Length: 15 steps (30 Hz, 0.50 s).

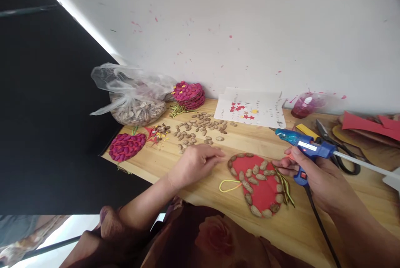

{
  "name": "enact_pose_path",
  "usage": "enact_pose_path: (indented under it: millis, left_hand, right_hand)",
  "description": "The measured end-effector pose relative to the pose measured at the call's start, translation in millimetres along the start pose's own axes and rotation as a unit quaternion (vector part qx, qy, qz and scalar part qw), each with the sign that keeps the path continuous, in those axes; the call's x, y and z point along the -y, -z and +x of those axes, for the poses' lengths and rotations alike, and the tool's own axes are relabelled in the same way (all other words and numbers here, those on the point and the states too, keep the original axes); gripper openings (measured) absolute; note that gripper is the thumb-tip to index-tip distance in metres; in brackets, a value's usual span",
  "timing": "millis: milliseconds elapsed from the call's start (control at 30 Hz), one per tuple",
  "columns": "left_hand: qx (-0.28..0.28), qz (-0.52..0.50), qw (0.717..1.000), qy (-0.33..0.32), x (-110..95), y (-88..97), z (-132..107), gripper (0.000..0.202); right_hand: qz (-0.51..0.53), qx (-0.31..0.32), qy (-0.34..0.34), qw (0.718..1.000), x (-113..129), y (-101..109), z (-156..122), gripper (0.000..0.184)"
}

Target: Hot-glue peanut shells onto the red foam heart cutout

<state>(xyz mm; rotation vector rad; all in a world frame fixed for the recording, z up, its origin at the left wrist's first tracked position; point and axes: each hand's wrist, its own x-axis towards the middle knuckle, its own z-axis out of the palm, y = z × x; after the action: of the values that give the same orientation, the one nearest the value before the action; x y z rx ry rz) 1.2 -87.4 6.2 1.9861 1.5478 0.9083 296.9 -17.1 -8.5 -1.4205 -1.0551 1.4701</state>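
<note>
My right hand (325,180) grips a blue hot glue gun (308,145), its nozzle pointing left above the table. A white glue stick (356,157) sticks out of its back. My left hand (198,161) is closed in a pinch just left of a red heart-shaped piece (264,193); whatever its fingertips may hold is too small to make out. Unshelled peanuts (255,211) line the heart's edge and part of its middle. A yellow cord loop (229,185) lies at its left, and green-brown strands (286,189) at its right. Loose peanuts (203,124) are scattered beyond my left hand.
A clear plastic bag (137,105) of peanut shells stands back left, beside stacked purple-pink pieces (189,95). Another purple piece (126,147) lies at the left edge. A paper with red stars (250,107), a pink-stained cup (304,105) and black scissors (339,147) lie along the back and right.
</note>
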Motion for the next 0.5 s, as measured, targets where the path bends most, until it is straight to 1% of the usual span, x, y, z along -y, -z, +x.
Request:
enact_pose_path:
  millis: [33,67,100,133,167,200,267,300,367,433,500]
  left_hand:
    - [-0.034,0.034,0.999,0.009,7,9.6,3,0.015]
    - [-0.053,0.080,0.995,0.026,14,19.8,5,0.015]
    - [-0.070,0.136,0.987,0.047,21,30.2,6,0.018]
    - [-0.095,0.193,0.974,0.074,28,40.4,7,0.025]
    - [-0.105,0.244,0.959,0.101,36,49.8,8,0.033]
    - [-0.101,0.275,0.949,0.117,42,58.1,8,0.035]
    - [-0.091,0.293,0.944,0.124,55,70.0,7,0.026]
    - [-0.093,0.293,0.944,0.124,61,73.5,6,0.022]
    - [-0.100,0.284,0.945,0.127,70,75.8,5,0.025]
    - [-0.100,0.263,0.950,0.133,75,73.6,5,0.026]
    - [-0.084,0.233,0.959,0.134,76,69.1,5,0.022]
  right_hand:
    - [0.000,-0.004,-0.002,1.000,0,0,0,0.027]
    - [-0.002,-0.007,-0.002,1.000,0,0,0,0.027]
    - [-0.006,-0.012,0.003,1.000,-1,0,1,0.028]
    - [-0.013,-0.016,0.011,1.000,-2,1,1,0.027]
    - [-0.022,-0.021,0.019,0.999,-3,1,2,0.027]
    - [-0.031,-0.025,0.026,0.999,-4,2,2,0.026]
    - [-0.041,-0.028,0.032,0.998,-5,3,3,0.023]
    - [-0.043,-0.025,0.029,0.998,-5,3,3,0.023]
    - [-0.041,-0.023,0.024,0.999,-4,2,2,0.023]
    - [-0.040,-0.024,0.022,0.999,-3,1,2,0.024]
    - [-0.043,-0.022,0.023,0.999,-2,-1,1,0.024]
